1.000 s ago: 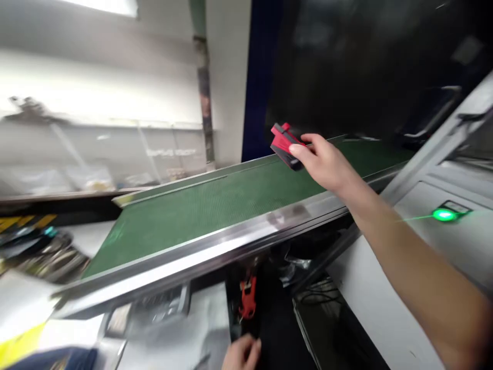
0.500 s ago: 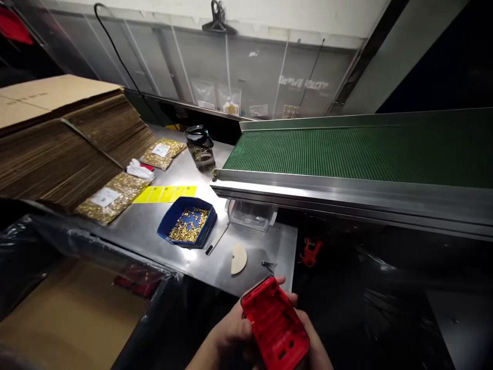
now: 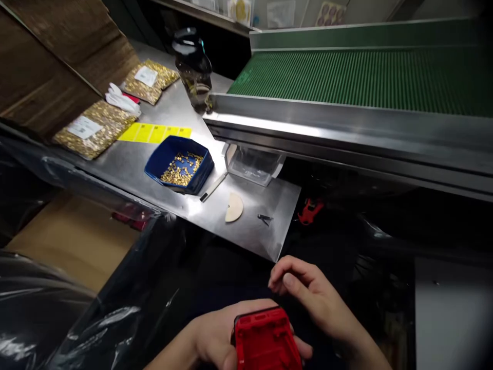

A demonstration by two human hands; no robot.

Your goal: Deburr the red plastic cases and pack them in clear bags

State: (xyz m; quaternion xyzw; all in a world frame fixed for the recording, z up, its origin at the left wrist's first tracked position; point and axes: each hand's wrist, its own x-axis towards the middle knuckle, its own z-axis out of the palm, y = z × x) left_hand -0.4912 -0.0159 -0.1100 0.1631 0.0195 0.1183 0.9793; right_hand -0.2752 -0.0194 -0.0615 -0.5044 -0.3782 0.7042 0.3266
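A red plastic housing (image 3: pixel 265 341), hollow side up with ribs and small slots, lies in my left hand (image 3: pixel 215 329). My left fingers wrap round it from below, and its near end runs out of the bottom of the view. To its right and apart from it is my right hand (image 3: pixel 308 293), fingers curled in towards the thumb; whatever they may hold is hidden. Beyond the hands, a blue bin (image 3: pixel 154 164) contains many small brass-coloured metal pieces (image 3: pixel 179 174). A pale half-round disc (image 3: pixel 234 207) and a small dark clipper-like tool (image 3: pixel 265 219) rest on the metal table (image 3: pixel 250 236).
A green conveyor belt (image 3: pixel 327 77) with a metal side rail crosses the right. Bags of brass pieces (image 3: pixel 96 128), yellow labels (image 3: pixel 154 133), a pen (image 3: pixel 213 186), a clear tray (image 3: pixel 254 164) and a water bottle (image 3: pixel 194 72) stand around. A plastic-lined carton (image 3: pixel 69 236) is left.
My right hand has come away from the red housing and moved to its right. The housing sits lower in view, in my left hand alone. The camera has tilted down and closer.
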